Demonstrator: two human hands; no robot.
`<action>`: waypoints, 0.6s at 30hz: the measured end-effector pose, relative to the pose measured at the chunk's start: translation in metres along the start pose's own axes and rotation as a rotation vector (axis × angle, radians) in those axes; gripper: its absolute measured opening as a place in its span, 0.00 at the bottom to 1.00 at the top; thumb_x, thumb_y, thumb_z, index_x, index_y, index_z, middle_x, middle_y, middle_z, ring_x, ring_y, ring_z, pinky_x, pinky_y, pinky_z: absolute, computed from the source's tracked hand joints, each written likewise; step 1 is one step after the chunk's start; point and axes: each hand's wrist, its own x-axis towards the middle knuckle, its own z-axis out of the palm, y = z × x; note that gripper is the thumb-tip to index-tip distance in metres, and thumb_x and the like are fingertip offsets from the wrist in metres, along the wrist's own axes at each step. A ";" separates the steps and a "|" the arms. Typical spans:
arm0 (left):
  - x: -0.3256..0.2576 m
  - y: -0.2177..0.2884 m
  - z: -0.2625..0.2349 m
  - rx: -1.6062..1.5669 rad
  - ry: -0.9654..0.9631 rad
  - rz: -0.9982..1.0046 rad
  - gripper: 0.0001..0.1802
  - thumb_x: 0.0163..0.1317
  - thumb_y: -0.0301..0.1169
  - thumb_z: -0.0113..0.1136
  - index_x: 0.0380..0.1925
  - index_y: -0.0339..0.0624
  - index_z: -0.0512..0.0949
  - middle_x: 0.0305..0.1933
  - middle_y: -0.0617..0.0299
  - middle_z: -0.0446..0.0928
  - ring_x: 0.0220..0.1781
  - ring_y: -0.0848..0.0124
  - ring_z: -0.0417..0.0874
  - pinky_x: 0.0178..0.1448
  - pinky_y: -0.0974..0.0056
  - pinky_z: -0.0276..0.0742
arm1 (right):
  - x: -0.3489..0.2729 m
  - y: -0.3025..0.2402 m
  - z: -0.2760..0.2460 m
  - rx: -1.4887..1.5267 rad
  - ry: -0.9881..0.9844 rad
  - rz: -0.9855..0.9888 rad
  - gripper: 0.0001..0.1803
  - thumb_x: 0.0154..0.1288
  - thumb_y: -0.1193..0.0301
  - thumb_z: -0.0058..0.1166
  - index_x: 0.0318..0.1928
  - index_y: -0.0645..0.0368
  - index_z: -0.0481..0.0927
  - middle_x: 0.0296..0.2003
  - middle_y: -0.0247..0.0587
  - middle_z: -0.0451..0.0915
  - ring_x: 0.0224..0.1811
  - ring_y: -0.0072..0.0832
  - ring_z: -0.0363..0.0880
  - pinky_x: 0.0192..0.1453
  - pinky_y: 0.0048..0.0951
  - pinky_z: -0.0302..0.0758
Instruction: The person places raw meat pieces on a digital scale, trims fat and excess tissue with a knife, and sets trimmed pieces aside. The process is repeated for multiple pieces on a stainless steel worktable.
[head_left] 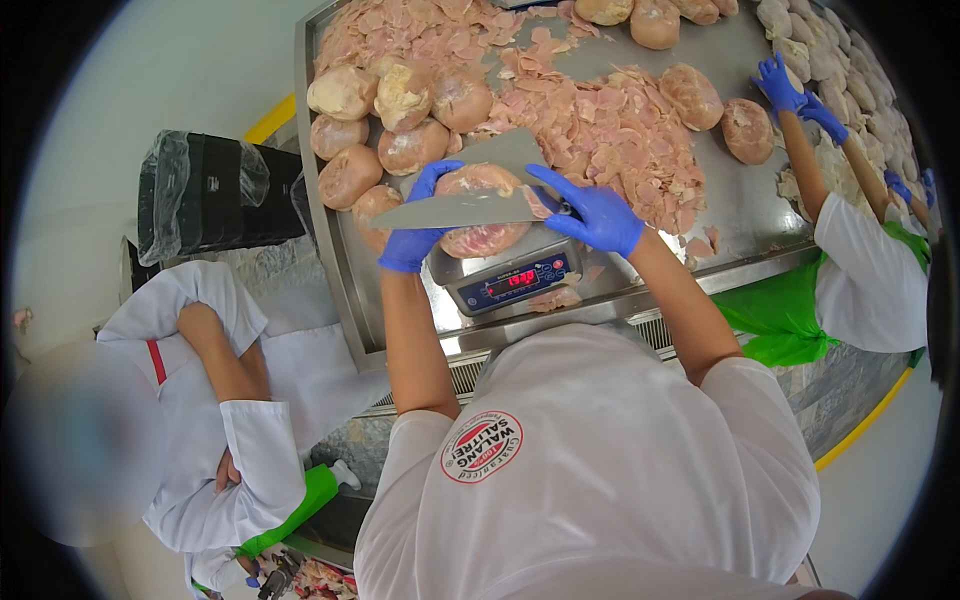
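Observation:
My left hand [412, 247], in a blue glove, is closed around the left side of a round, pink piece of meat [487, 240] with whitish patches. The meat is over a digital scale [510, 284] with a lit red display. In my blue-gloved right hand [602, 218] is a large knife [450, 209]. Its wide blade points left across the front of the meat and hides its middle and part of my left hand. A small pink slice [537, 203] shows by the blade near my right fingers. Behind the meat, a flat grey metal piece [517, 150] shows.
Thin meat slices [600, 120] are heaped on the metal table [345, 300]. Round meat pieces [410, 150] lie at left, others at the far side. Co-workers' gloved hands [783, 88] work at right. A person with folded arms [215, 350] stands left, near a black bin [235, 195].

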 end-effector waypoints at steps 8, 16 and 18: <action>0.011 0.003 -0.017 -0.005 -0.172 0.028 0.29 0.59 0.33 0.69 0.59 0.41 0.70 0.59 0.60 0.72 0.63 0.71 0.72 0.68 0.65 0.69 | 0.026 -0.009 -0.001 0.009 -0.018 -0.112 0.40 0.69 0.47 0.53 0.76 0.38 0.55 0.44 0.53 0.84 0.40 0.54 0.83 0.47 0.43 0.78; 0.024 0.017 -0.013 -0.025 -0.251 -0.060 0.33 0.51 0.33 0.77 0.56 0.41 0.71 0.52 0.63 0.77 0.58 0.71 0.75 0.65 0.64 0.73 | 0.052 -0.019 -0.003 -0.041 -0.037 -0.085 0.37 0.71 0.41 0.44 0.75 0.36 0.57 0.44 0.57 0.83 0.44 0.55 0.82 0.48 0.47 0.78; 0.019 0.018 -0.010 -0.015 -0.250 0.004 0.33 0.51 0.35 0.77 0.56 0.41 0.72 0.53 0.62 0.76 0.59 0.71 0.75 0.65 0.63 0.73 | 0.049 -0.012 0.001 -0.007 -0.052 -0.078 0.36 0.71 0.42 0.44 0.75 0.36 0.59 0.44 0.58 0.83 0.44 0.55 0.82 0.50 0.47 0.77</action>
